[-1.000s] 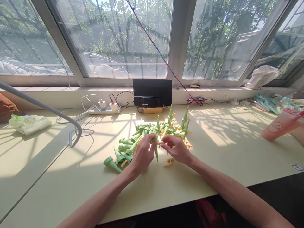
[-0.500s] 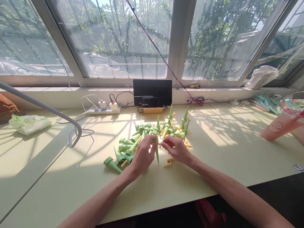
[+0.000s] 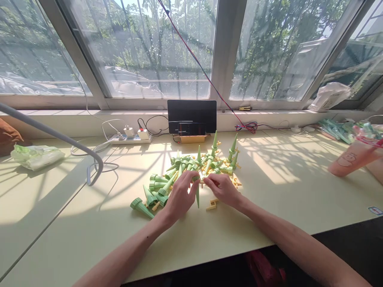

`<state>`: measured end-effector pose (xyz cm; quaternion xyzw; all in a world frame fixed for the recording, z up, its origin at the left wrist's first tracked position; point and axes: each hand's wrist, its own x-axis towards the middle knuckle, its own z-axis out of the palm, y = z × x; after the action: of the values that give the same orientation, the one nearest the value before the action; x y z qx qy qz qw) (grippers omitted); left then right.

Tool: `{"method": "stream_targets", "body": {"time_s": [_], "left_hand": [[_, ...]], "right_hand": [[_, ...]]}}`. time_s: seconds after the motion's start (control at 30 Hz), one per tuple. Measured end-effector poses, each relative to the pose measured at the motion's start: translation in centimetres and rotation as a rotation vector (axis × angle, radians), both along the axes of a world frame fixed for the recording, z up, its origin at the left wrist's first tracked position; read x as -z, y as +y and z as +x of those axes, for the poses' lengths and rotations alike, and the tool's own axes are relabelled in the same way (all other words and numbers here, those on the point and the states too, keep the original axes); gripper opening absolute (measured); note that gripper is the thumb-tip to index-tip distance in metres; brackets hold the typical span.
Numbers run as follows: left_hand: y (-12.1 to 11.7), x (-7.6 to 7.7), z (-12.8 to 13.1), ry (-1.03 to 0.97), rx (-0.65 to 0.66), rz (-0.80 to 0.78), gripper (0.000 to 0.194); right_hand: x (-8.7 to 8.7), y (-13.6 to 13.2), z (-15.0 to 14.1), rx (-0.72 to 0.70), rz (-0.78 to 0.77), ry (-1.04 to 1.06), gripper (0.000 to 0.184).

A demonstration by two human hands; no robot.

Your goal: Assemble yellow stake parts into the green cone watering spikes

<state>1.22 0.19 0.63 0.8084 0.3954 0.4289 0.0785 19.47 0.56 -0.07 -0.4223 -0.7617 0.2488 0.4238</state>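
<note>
Only a little has shifted over the last second: the green ribbed-cap spike (image 3: 198,196) hangs with its tip slightly lower in the frame. From where I stand, the left hand (image 3: 182,192) is clamped on its cap near the centre, fingers hiding most of it. The right hand (image 3: 223,190), thumb and fingertips pinched together, grips a small yellow plastic piece (image 3: 202,180) against the cap; whether the two are joined I can't tell.

Just beyond, a crowded heap of green spikes (image 3: 163,184) fills the middle and is partly blocked by the hands. Loose yellow clips (image 3: 211,205) lie below the right hand. Behind the heap, a phone (image 3: 192,128) leans before a black tablet (image 3: 192,109).

At left, a grey curved tube (image 3: 60,133) cuts across the view, near a white power strip (image 3: 136,138) and a soft plastic packet (image 3: 37,155). Over at right, a tilted pink drink cup (image 3: 345,160) sits well clear of the hands; bundled red-and-black cable (image 3: 247,127) lies upper right of centre.
</note>
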Motion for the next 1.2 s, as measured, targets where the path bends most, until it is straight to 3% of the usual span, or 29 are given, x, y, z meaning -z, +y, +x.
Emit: {"method": "stream_targets", "body": {"time_s": [0.27, 0.5, 0.77, 0.97, 1.2], "left_hand": [[-0.01, -0.19, 0.08, -0.007, -0.024, 0.012, 0.007], [-0.02, -0.19, 0.10, -0.006, -0.021, 0.018, 0.006], [-0.08, 0.01, 0.01, -0.001, -0.007, 0.009, 0.007], [-0.01, -0.15, 0.04, -0.010, -0.025, 0.015, 0.007], [-0.03, -0.09, 0.03, -0.016, -0.017, 0.021, 0.007]], "right_hand": [[-0.13, -0.29, 0.09, -0.050, -0.036, 0.036, 0.018], [-0.03, -0.25, 0.12, -0.077, -0.014, 0.007, 0.020], [0.16, 0.00, 0.11, -0.039, -0.019, -0.033, 0.036], [0.03, -0.17, 0.11, -0.052, -0.042, 0.015, 0.021], [0.24, -0.14, 0.12, -0.075, -0.015, -0.036, 0.023]]}}
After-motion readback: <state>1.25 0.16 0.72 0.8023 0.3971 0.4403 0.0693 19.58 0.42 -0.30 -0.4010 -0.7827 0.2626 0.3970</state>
